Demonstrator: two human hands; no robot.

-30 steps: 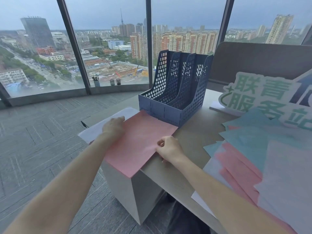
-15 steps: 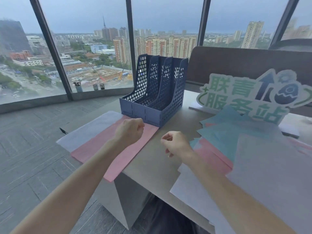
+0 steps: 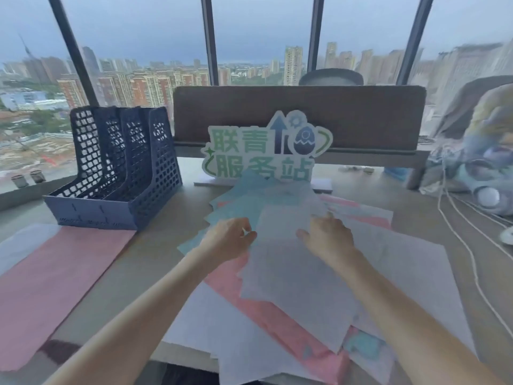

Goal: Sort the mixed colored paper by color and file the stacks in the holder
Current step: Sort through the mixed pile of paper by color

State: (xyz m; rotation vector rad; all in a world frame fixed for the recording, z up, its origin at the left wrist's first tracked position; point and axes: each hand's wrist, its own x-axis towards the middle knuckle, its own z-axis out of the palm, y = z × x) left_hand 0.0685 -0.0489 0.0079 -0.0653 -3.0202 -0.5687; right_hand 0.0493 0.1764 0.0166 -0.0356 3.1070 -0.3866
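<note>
A mixed pile of paper lies in front of me: teal sheets (image 3: 236, 201) at the back, pink sheets (image 3: 277, 323) underneath, and a white sheet (image 3: 291, 273) on top. My left hand (image 3: 230, 240) is at that white sheet's left edge, and its thumb and fingers seem to pinch it. My right hand (image 3: 327, 237) rests on the same sheet with its fingers stretched forward. The blue file holder (image 3: 116, 173) stands at the back left, its slots holding nothing. In front of it lies a sorted pink stack (image 3: 55, 273), with a white stack (image 3: 19, 243) beside it at the far left.
A green and white sign (image 3: 263, 151) stands behind the pile, in front of a brown desk divider (image 3: 361, 120). White cables (image 3: 466, 245) and a soft toy (image 3: 485, 151) fill the right side. The desk's near edge runs under my forearms.
My view has swung right, from the pink stack to the mixed pile. Both hands left the pink stack, crossed the desk and now sit on the top white sheet.
</note>
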